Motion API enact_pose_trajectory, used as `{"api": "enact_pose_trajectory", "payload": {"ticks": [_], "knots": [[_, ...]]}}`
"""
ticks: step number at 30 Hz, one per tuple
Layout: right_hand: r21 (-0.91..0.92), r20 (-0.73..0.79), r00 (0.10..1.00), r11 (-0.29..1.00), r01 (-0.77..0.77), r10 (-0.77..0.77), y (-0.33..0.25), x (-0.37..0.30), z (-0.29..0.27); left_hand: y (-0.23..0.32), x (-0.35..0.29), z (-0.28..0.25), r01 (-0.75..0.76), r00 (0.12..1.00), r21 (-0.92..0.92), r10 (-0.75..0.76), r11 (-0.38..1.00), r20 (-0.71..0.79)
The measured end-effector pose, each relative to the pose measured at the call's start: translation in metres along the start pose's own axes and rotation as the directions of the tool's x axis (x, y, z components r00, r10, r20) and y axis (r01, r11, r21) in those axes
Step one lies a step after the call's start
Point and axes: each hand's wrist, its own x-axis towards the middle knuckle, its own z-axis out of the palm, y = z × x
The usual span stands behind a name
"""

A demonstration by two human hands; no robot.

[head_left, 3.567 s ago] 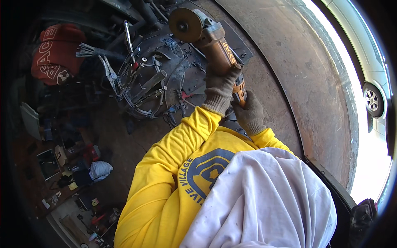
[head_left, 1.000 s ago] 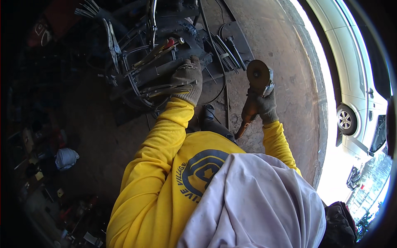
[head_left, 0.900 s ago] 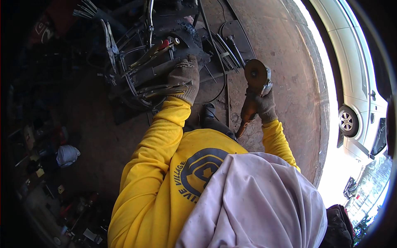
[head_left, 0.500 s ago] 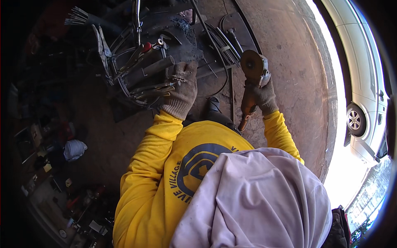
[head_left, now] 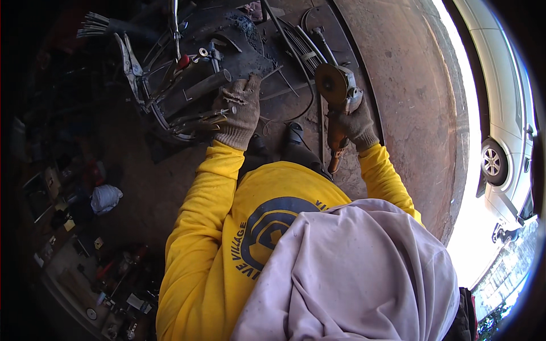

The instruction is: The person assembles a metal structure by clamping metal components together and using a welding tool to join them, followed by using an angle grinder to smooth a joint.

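Note:
My left hand [head_left: 238, 112], in a worn brown knit glove, is at the near edge of the dark metal workbench [head_left: 242, 57]. Its fingers are closed, and a thin metal rod [head_left: 273, 73] juts out beyond the fingertips. Beside this hand are the handles of several locking pliers [head_left: 132, 65] and a grey metal pipe [head_left: 209, 84]. My right hand [head_left: 355, 122], gloved too, grips an angle grinder [head_left: 339, 142] at its head end. The grinder stands roughly upright, its round disc [head_left: 332, 83] at the top. Blur does not show; whether the disc spins I cannot tell.
A dark cable [head_left: 290, 48] loops across the bench near a bundle of thin rods [head_left: 307, 54] and a hammer-like tool [head_left: 324, 45]. A white bag [head_left: 106, 199] and dim clutter lie on the floor at left. A silver car [head_left: 503, 113] stands outside at right.
The thin rod now shows beyond my left fingertips. Both hands and the grinder sit slightly further left in view, and the bench has shifted left too as the view moved.

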Motion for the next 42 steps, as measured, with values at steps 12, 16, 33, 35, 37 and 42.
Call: {"api": "enact_pose_trajectory", "payload": {"ticks": [12, 16, 33, 35, 37, 42], "knots": [[-0.094, 0.041, 0.998, 0.994, 0.053, -0.049, -0.021, 0.014, 0.021, -0.001, 0.003, 0.005, 0.129, 0.990, -0.083, -0.125, 0.988, 0.059], [-0.124, 0.068, 0.997, 0.992, 0.035, -0.027, -0.025, 0.025, 0.030, -0.003, 0.001, 0.006, 0.138, 0.989, -0.094, -0.131, 0.986, 0.070], [-0.256, 0.051, 0.999, 0.966, 0.031, -0.018, -0.043, 0.030, 0.046, 0.000, 0.003, 0.001, 0.139, 0.990, -0.140, -0.134, 0.980, 0.045], [-0.270, 0.060, 0.998, 0.963, 0.015, 0.001, -0.055, 0.028, 0.045, -0.001, 0.002, 0.004, 0.134, 0.991, -0.149, -0.132, 0.980, 0.024], [-0.283, 0.068, 0.998, 0.959, 0.000, 0.020, -0.056, 0.028, 0.045, -0.001, 0.001, 0.006, 0.127, 0.992, -0.158, -0.129, 0.979, 0.002], [-0.297, 0.056, 0.998, 0.955, 0.003, 0.014, -0.048, 0.030, 0.044, 0.001, 0.003, 0.002, 0.121, 0.993, -0.155, -0.122, 0.980, 0.006]]}}
